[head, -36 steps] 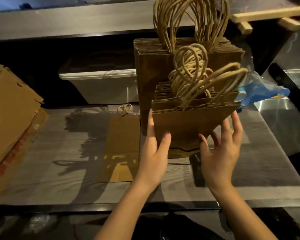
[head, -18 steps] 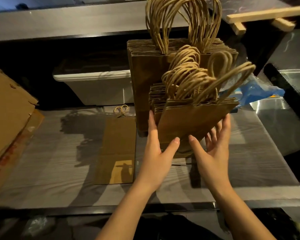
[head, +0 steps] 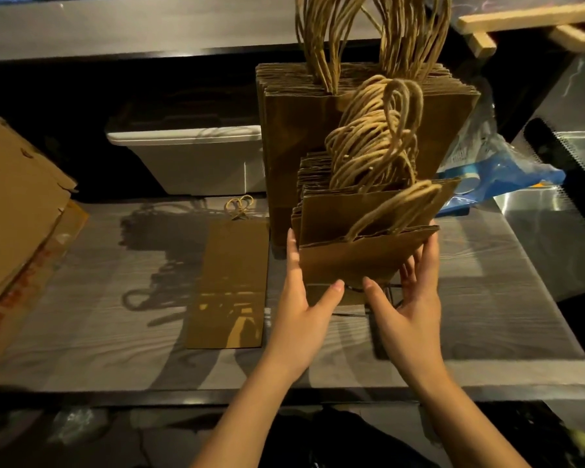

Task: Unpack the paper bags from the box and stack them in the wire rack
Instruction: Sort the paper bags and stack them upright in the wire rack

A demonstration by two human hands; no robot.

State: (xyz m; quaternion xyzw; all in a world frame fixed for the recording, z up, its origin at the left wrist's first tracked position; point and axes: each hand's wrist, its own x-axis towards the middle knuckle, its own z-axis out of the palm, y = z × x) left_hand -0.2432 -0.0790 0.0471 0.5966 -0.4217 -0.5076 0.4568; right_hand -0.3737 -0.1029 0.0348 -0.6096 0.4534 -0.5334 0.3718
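A stack of small brown paper bags (head: pixel 362 261) with twisted handles stands upright in front of a taller stack of large brown bags (head: pixel 301 136). Thin black wires of the rack (head: pixel 394 293) show under the small stack. My left hand (head: pixel 301 298) presses the stack's left side with straight fingers, its thumb on the front bag's lower edge. My right hand (head: pixel 409 298) does the same on the right side, fingers reaching behind the edge. The front bag leans toward me. One bag (head: pixel 230 282) lies flat on the table to the left.
A torn cardboard box (head: pixel 17 204) lies at the left edge of the table. A white bin (head: pixel 196 160) sits behind on a lower shelf. A blue plastic bag (head: pixel 500 170) and a metal surface (head: pixel 571 204) are at the right; wooden strips (head: pixel 520 18) lie above.
Both hands have closed in on the small stack and slid down its sides. The stack has dropped lower onto the rack, and the thumbs have come together under the front bag.
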